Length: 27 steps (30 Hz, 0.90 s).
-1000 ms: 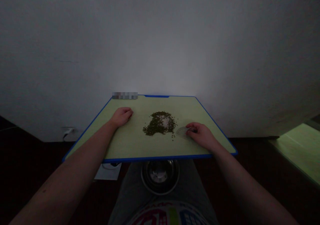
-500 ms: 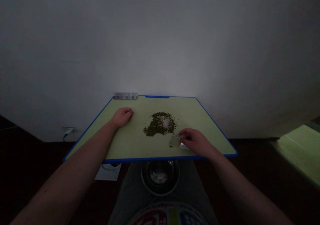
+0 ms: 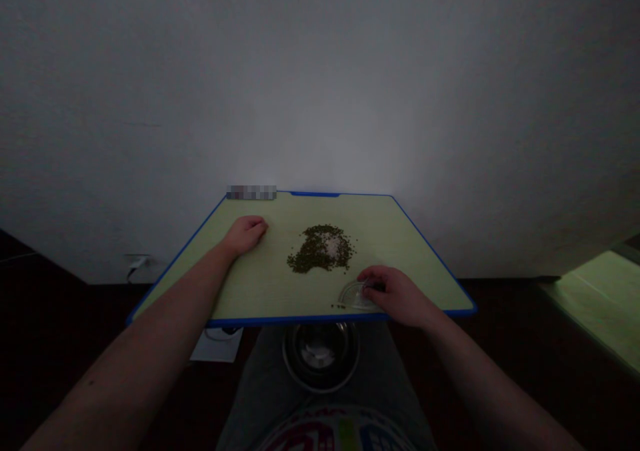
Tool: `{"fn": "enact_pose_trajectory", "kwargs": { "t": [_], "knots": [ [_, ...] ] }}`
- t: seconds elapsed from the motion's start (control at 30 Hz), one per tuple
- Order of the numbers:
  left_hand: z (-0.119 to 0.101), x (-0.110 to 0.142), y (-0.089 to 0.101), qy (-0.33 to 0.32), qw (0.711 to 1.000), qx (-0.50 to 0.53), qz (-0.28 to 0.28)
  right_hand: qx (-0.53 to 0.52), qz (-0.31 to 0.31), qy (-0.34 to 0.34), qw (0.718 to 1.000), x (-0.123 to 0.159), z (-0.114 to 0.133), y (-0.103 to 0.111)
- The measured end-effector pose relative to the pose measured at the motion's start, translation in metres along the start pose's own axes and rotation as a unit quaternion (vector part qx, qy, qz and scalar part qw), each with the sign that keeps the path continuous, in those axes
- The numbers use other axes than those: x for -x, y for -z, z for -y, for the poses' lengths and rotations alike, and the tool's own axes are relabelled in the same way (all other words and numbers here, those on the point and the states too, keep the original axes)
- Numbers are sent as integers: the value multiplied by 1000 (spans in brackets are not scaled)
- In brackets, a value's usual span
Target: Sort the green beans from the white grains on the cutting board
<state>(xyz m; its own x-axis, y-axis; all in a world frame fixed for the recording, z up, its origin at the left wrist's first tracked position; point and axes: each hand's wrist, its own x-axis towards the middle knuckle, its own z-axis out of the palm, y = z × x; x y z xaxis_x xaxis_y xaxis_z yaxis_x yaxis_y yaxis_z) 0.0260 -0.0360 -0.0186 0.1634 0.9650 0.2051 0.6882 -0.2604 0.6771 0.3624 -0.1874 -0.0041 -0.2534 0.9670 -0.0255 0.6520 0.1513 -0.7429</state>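
Observation:
A pile of small dark green beans with a patch of pale grains lies in the middle of a pale green table with a blue rim. My right hand pinches a clear plastic protractor, held against the tabletop near the front edge, right of the pile. A few loose beans sit by the protractor's left end. Left of the pile, my left hand rests on the table with its fingers curled closed; nothing shows in it.
Below the table's front edge, a metal bowl sits between my legs. A blurred-out strip lies at the back left corner. Behind the table stands a pale wall, with a plug low on the left.
My right hand has drawn the protractor toward the table's front edge, and the few loose beans beside it have moved nearer that edge. My left hand has stayed in place.

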Motion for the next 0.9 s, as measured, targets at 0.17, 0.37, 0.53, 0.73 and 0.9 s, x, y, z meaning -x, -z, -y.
{"fn": "enact_pose_trajectory", "kwargs": {
  "t": [0.17,0.37,0.53,0.73,0.9],
  "knots": [
    [0,0,0,-6,1000,8,-3,-23,3,-17,1000,6,-2,3],
    [2,-1,0,-10,1000,-4,1,-15,0,-19,1000,10,-7,3],
    [3,-1,-1,-11,1000,-2,-2,-17,13,-14,1000,12,-4,1],
    [1,-1,1,-16,1000,-13,-3,-44,23,-5,999,15,5,-2],
    [2,-1,1,-25,999,-25,-5,-45,-10,-13,999,10,4,2]
  ]
}}
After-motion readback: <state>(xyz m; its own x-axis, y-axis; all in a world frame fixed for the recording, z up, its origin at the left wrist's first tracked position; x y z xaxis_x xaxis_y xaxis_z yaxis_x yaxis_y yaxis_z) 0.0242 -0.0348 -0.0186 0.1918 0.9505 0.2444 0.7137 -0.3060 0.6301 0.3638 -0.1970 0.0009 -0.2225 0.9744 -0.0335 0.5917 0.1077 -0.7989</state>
